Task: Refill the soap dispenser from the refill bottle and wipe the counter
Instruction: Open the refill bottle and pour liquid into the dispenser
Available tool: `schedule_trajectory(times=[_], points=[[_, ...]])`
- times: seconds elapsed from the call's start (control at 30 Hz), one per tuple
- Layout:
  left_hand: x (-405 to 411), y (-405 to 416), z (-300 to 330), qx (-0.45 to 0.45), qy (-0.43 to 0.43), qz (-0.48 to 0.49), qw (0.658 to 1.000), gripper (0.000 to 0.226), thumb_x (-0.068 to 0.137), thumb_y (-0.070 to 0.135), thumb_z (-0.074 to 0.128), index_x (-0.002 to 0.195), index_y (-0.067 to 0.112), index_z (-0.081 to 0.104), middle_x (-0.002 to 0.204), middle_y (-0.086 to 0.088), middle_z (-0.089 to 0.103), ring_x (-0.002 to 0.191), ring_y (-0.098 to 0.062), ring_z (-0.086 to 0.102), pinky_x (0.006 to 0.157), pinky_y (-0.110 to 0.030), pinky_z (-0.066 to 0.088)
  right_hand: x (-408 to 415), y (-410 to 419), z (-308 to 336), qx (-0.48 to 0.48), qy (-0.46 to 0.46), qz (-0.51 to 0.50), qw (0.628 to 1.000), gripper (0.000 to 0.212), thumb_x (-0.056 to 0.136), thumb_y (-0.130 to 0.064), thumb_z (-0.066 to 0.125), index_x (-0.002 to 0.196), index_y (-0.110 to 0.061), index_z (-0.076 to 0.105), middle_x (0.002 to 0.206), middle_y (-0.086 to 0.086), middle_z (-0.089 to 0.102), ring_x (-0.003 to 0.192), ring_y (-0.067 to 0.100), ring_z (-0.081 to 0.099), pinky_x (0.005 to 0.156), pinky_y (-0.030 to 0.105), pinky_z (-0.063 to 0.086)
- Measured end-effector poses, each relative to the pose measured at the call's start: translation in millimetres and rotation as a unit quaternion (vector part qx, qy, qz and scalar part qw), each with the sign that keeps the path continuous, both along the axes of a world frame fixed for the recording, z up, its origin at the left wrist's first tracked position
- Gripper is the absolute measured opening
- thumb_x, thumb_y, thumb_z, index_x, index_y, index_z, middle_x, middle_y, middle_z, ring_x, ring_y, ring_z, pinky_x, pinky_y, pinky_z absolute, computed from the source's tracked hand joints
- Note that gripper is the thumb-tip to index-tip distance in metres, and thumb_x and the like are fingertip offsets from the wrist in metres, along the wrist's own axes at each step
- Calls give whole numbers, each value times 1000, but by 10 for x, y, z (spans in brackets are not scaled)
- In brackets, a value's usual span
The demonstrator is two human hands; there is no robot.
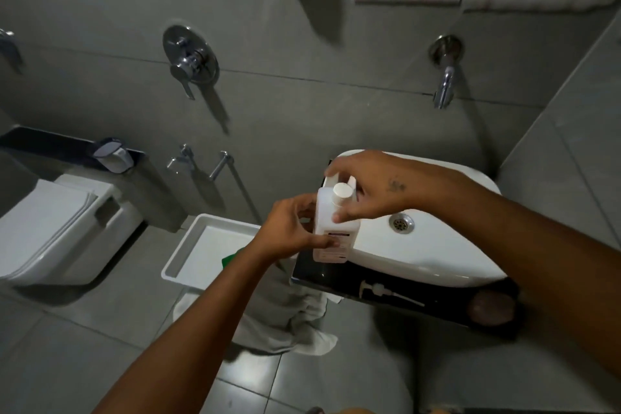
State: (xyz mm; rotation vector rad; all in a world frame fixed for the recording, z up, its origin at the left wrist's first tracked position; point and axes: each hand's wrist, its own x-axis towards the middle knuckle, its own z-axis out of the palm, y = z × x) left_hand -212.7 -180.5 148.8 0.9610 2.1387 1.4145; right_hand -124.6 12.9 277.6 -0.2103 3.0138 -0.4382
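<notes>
Gripping the white refill bottle [331, 228] from its 9 o'clock side, left hand [290, 230] curled round the body; right hand [373, 190] over the top, fingers bent about the white cap [342, 191]. Standing upright on the dark counter [339, 276] at the white sink's [426, 245] 9 o'clock edge. Lying at the sink's 6 o'clock, a pump head [386, 291].

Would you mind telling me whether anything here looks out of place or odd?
Yes: a pump head with its long tube lies loose on the dark counter in front of the basin, off any bottle. A pale cloth is heaped on the floor below. No spill is visible.
</notes>
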Motion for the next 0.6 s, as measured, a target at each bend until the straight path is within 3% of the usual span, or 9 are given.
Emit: schedule_trajectory(times=[0.07,0.13,0.2,0.27,0.33,0.37,0.43,0.53,0.6], points=[[2,29,23,18,-7,3,1000,71,59,24,98,123,17,70,112,4,79,101,-15,77,87,-43,64,0,-3,65,21,20,-48,998,71,67,-81,51,101,-20,67,84,-4,69,70,15,64,62,38,56],[17,57,44,21,-5,2,1000,71,58,24,99,122,18,70,111,5,79,100,-14,77,86,-39,64,21,-13,123,14,9,-29,999,49,76,-62,56,94,-18,71,82,2,69,73,22,66,65,42,58],[30,74,32,17,-4,-1,1000,69,58,25,99,120,20,70,110,7,79,100,-12,77,85,-36,64,76,-22,174,11,-25,29,999,38,75,-41,62,111,-32,69,102,-4,63,87,15,61,73,39,56],[29,81,6,18,-18,0,1000,69,58,25,99,121,21,70,111,5,79,102,-15,77,85,-41,64,128,-25,179,13,-20,25,999,49,75,-49,65,122,-39,61,111,-9,57,94,10,58,75,35,55],[32,89,-3,22,-19,2,1000,71,58,27,99,122,22,69,112,4,79,103,-18,76,86,-45,64,128,-24,184,39,3,-21,999,49,78,-62,62,117,-32,64,103,-8,63,87,12,62,72,37,57],[38,91,1,21,-15,0,1000,71,57,29,99,121,23,70,112,5,79,103,-17,76,85,-45,64,114,-20,177,49,6,-21,999,43,81,-58,61,112,-29,67,98,-6,66,83,14,63,71,39,58],[56,96,14,12,-3,-6,1000,67,57,31,99,118,28,70,110,8,79,101,-14,77,84,-44,65,131,-34,195,34,-26,21,999,41,79,-43,63,118,-33,66,108,-6,62,92,15,62,75,38,57],[62,90,15,16,-7,-5,1000,65,57,29,99,116,30,71,109,6,79,101,-17,77,84,-46,64,161,-39,197,26,-19,10,999,62,72,-62,63,129,-37,56,120,-9,58,100,14,61,79,38,55],[66,91,32,18,-1,-7,1000,64,58,29,98,116,34,70,111,6,79,102,-15,77,85,-43,64,139,-51,199,74,-15,-26,997,56,76,-72,57,106,-26,67,97,-4,69,84,18,67,71,42,58]])
